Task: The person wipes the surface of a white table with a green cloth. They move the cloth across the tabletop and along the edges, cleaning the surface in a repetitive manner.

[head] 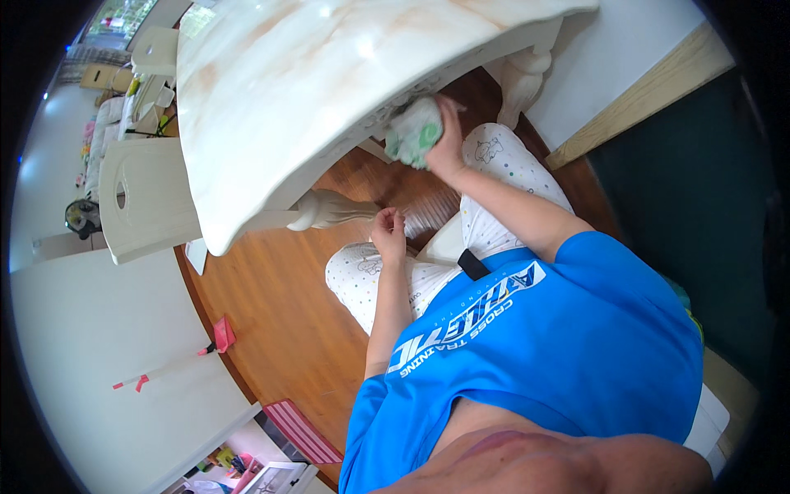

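Note:
My right hand [449,139] grips a white and green cloth [415,133]. The cloth is up against the carved apron [370,120] under the edge of a white marble-patterned table [278,92]. My left hand [389,236] is above my left thigh, close to a turned table leg [333,210]. Its fingers are curled in, and no object shows in them. Spotted white trousers [494,160] cover my spread knees, which face the table. Part of a pale seat [443,242] is visible between my thighs.
Another turned leg [521,83] stands by the wall at the right. White chairs [148,197] line the table's left side. Wooden floor [278,327] extends to the left, with a pink striped mat [302,430] and a pink item [224,334] by the wall. A dark panel [685,216] is at my right.

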Motion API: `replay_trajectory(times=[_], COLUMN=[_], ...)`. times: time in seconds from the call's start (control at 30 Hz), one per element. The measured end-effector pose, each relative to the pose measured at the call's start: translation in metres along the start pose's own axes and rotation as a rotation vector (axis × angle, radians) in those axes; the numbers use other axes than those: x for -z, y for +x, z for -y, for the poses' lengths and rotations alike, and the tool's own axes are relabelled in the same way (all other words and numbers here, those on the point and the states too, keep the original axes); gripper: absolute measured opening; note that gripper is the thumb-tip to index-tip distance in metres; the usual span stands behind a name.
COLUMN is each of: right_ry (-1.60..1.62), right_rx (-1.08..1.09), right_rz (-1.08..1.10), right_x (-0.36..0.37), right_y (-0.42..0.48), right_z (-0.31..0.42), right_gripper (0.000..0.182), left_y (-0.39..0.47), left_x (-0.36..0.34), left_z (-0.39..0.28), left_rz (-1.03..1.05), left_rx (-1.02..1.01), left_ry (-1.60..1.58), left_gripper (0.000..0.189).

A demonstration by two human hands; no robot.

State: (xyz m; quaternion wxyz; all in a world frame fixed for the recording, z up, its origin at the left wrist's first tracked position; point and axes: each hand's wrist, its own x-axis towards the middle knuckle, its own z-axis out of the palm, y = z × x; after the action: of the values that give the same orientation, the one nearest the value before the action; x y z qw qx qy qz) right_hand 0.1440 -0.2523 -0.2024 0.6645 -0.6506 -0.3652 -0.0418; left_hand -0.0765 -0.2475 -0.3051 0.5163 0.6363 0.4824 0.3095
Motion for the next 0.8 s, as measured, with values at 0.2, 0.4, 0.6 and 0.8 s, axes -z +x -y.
replay_trajectory(times=[0.2, 0.4, 0.6, 0.8], right_ry=[0.075, 0.119, 0.230, 0.206], right_rx=[-0.247, -0.290, -0.389, -0.332], right_rz=[-0.332, -0.423, -0.152, -0.248], right_x=[0.033, 0.018, -0.041, 0.015], right_y=[0.059, 0.052, 0.003, 0.047], right_z=[-0.061, -0.042, -0.009, -0.028], right_gripper=[0.041, 0.051, 0.041, 0.031], left_y=[0.000, 0.004, 0.006, -0.016], left_x=[-0.002, -0.005, -0.018, 0.002], left_z=[-0.001, -0.002, -0.046, -0.026], left_rz=[0.030, 0.050, 0.118, 0.100], left_rx=[-0.008, 0.017, -0.056, 0.073], left_ry=[-0.020, -0.097, -0.192, -0.165], left_gripper=[0.012, 0.012, 0.012, 0.008])
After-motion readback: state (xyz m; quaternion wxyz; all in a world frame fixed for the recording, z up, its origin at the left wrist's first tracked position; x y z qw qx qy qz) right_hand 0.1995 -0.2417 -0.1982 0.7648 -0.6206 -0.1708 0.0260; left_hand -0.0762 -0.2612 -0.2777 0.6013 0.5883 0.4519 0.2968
